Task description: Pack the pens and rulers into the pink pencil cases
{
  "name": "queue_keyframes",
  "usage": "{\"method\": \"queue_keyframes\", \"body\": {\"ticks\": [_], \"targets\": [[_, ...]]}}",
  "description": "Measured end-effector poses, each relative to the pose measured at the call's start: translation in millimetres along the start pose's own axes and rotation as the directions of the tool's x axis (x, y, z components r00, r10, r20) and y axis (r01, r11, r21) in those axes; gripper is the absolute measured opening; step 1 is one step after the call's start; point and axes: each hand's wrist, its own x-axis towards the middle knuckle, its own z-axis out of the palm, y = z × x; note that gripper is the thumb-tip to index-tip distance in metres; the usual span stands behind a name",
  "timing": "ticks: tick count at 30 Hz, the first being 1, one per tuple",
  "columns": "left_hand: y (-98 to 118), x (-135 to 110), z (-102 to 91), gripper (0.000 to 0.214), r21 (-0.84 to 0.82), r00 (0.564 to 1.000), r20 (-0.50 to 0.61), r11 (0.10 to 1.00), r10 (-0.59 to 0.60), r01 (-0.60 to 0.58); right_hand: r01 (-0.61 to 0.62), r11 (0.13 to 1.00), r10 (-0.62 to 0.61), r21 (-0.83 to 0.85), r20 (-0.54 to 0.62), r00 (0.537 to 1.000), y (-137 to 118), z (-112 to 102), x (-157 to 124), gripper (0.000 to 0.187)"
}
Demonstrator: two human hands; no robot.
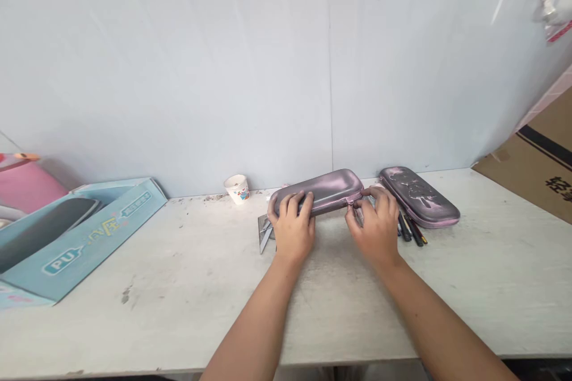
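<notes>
A dark pencil case (326, 186) with a pinkish sheen is held slightly tilted above the table. My left hand (292, 231) grips its left part, fingers over the top. At the right end, my right hand (376, 227) pinches the zipper pull (350, 202) near the corner; the fingertips partly cover it. A second, similar pencil case (422, 197) with a raised design lies closed to the right. Several pens (412, 231) lie between my right hand and that case, partly hidden. Beside my left hand is a set square (264, 238), also partly covered.
A paper cup (237, 189) stands by the wall, with dark crumbs around it. On the left is a light-blue open box (107, 232) holding a dark object, with a pink item (31, 184) behind. A cardboard box (536, 155) stands at the right. The table's (179, 303) front edge is near me.
</notes>
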Motion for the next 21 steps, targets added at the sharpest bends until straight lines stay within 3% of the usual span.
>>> {"method": "queue_keyframes", "body": {"ticks": [7,13,18,21], "targets": [[0.1,1.3,1.9,0.046,-0.031,1.0,0.002,0.999,-0.014,0.014,-0.015,0.999,0.015,-0.044,0.01,1.0,2.2,-1.4,2.8,0.012],[-2.9,3.8,0.4,0.042,-0.119,0.997,0.041,0.99,-0.069,0.074,-0.092,0.996,0.092,0.002,-0.014,0.996,24.6,-2.8,12.8,0.012],[-4.3,4.6,-6.4,0.035,-0.352,0.991,0.09,0.928,-0.097,0.123,-0.309,0.922,0.32,0.236,-0.01,0.947,46.6,-2.8,18.7,0.017],[-2.5,4.8,-6.8,0.034,-0.578,0.985,0.108,0.798,-0.136,0.173,-0.406,0.797,0.396,0.447,0.122,0.91,46.1,2.9,17.0,0.02]]}}
